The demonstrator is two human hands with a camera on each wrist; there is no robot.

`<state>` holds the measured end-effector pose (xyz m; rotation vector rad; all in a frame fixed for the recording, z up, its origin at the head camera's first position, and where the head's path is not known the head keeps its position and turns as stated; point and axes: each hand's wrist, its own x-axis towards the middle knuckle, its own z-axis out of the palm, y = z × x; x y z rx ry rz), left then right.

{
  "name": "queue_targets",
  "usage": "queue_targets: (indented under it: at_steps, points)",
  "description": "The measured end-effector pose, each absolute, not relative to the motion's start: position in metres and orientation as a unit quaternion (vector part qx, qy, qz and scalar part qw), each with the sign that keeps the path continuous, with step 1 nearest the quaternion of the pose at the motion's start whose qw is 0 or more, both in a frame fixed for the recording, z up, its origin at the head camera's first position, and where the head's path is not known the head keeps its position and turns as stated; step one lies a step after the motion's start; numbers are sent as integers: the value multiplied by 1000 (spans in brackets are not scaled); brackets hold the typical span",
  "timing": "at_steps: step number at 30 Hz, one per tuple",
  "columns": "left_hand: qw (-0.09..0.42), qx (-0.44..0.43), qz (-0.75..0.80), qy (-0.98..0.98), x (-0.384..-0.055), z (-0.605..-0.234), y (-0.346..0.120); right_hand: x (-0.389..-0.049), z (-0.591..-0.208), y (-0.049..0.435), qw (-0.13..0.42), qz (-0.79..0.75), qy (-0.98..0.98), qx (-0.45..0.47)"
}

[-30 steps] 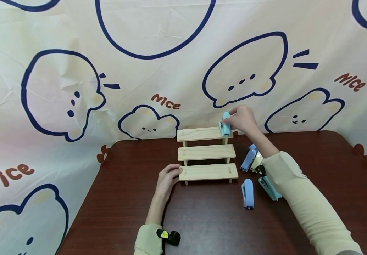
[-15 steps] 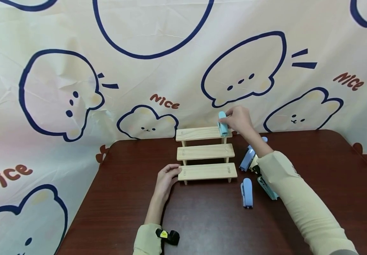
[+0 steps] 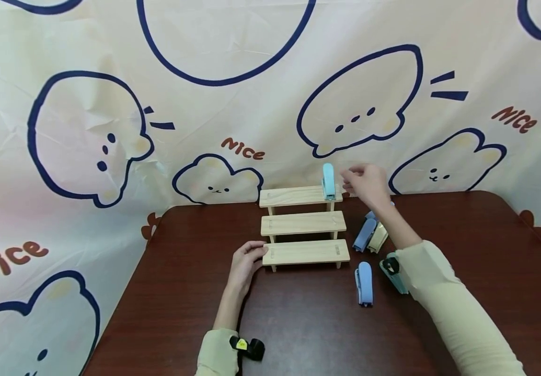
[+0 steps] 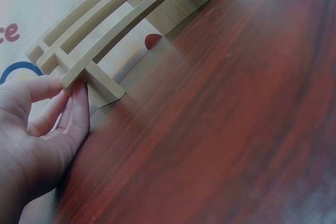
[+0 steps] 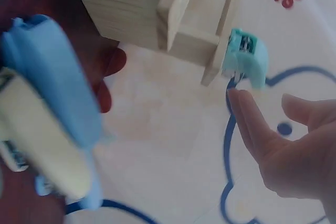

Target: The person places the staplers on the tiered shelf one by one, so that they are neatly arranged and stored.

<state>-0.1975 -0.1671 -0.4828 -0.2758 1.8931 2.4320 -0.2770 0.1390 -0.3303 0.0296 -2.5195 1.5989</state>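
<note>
A light wooden three-step rack (image 3: 303, 224) stands on the brown table. My left hand (image 3: 244, 269) holds the left end of its lowest step; in the left wrist view, the fingers (image 4: 79, 108) reach under the step's end while the thumb side lies at its edge. On the right end of the top step sits a teal stapler (image 3: 329, 183), placed lengthwise from front to back. My right hand (image 3: 368, 185) is just right of this stapler, fingers loosely extended and holding nothing. In the right wrist view a gap shows between thumb and fingers, with fingertips (image 5: 239, 95) close beneath the stapler.
Right of the rack lie more staplers: a blue one (image 3: 365, 234) beside a cream one (image 3: 378, 238), another blue one (image 3: 364, 284) nearer the front, and a teal one (image 3: 394, 282) partly under the right sleeve. A printed cloth (image 3: 270, 115) hangs behind the table.
The right hand has let go of the teal stapler and moved off to the right. The stapler stays on the top step, slightly left of before. The left hand keeps its place.
</note>
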Motion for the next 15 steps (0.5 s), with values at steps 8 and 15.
queue_targets:
  at_steps: [8, 15]
  points:
    - [23, -93, 782, 616, -198, -482, -165, -248, -350, 185, 60, 603, -795, -19]
    - [24, -94, 781, 617, -197, -481, -165, -230, -365, 215, 57, 614, -786, -48]
